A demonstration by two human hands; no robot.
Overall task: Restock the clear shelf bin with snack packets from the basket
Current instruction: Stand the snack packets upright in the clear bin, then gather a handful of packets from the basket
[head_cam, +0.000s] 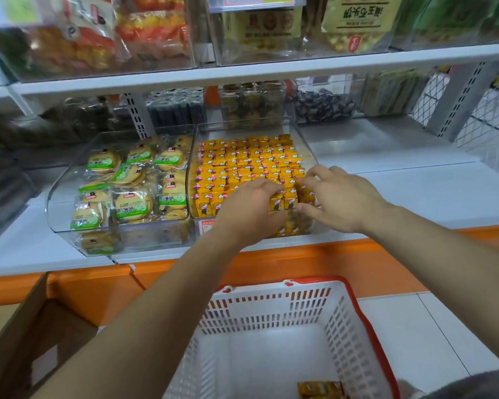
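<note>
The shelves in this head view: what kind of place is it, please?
Most likely a shop's snack aisle. White tiered shelves carry wrapped snacks in see-through containers. One clear bin holds rows of yellow snack packets and has a label on its front. A red-rimmed shopping basket stands below.

The left hand (251, 208) hid some front-row yellow packets (242, 165) and part of the bin's label (205, 226); its fingertips went unseen. The bottom edge cut off the basket (271, 300) and the 1 loose pack (320, 390) inside. The upper-shelf goods (98, 38) were blurred, their print unreadable.
</note>
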